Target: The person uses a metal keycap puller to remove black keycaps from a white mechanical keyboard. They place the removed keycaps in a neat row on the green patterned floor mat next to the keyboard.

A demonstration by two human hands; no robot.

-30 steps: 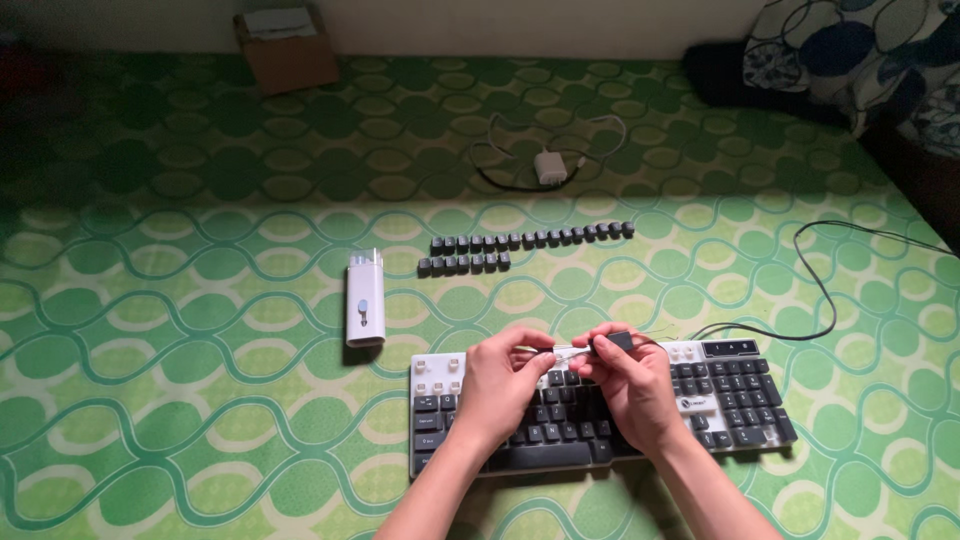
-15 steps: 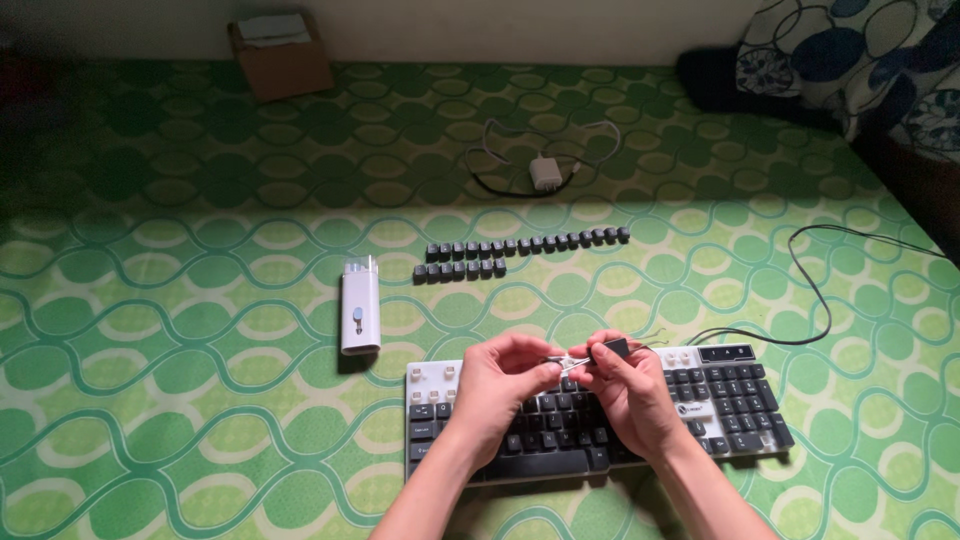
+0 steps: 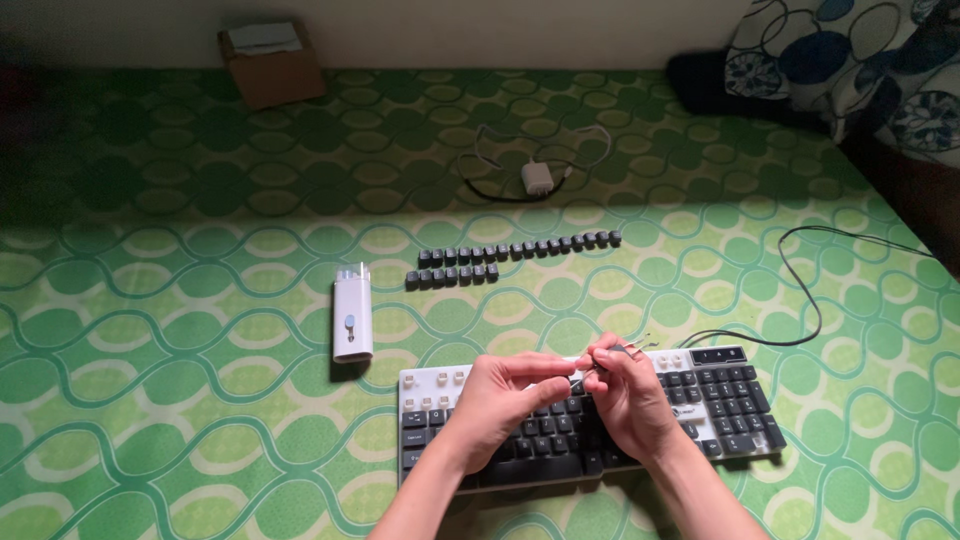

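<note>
A black and white keyboard lies on a green patterned cloth at the bottom centre. Both my hands hover over its upper middle rows. My left hand pinches a small white keycap puller whose thin wire end points right. My right hand meets it fingertip to fingertip and pinches a small dark keycap at the puller's wires. Two rows of loose dark keycaps lie on the cloth beyond the keyboard. My hands hide the keys under them.
A white oblong cleaning-tool case lies left of the keyboard. A white charger with coiled cable sits further back. The keyboard's black cable loops right. A cardboard box is at the back left, a patterned pillow at the back right.
My hands have sunk closer to the keyboard and drawn together. The keycap in my right fingers is now tucked lower and shows less. The view has shifted slightly.
</note>
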